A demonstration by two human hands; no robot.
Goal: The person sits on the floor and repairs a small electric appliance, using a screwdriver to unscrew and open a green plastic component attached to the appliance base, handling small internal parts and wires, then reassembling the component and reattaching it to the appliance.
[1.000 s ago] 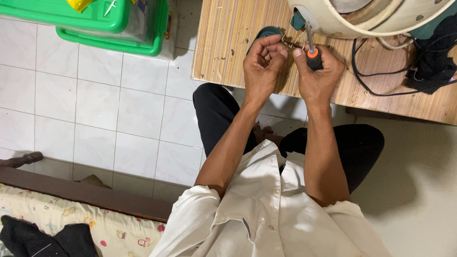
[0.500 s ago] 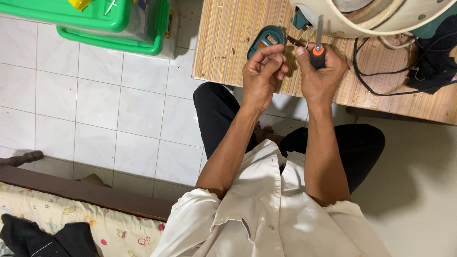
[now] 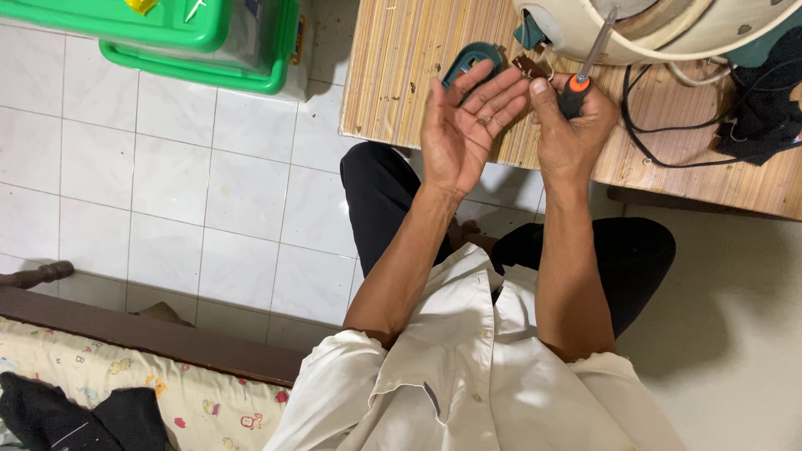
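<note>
My right hand grips a screwdriver with a black and orange handle, its metal shaft pointing up toward a cream round appliance on the wooden table. A small brown part shows at my right fingertips. Beside it, my left hand is held flat with the palm up, fingers spread and nothing in it. A teal piece lies on the table just behind the left fingers.
Black cables and a dark bundle lie on the table's right side. A green plastic bin stands on the white tiled floor at upper left. A patterned mattress on a dark wooden frame runs along the lower left.
My left hand has let go of the small part and spread flat, palm up. My right hand has tilted the screwdriver so its shaft points up at the appliance.
</note>
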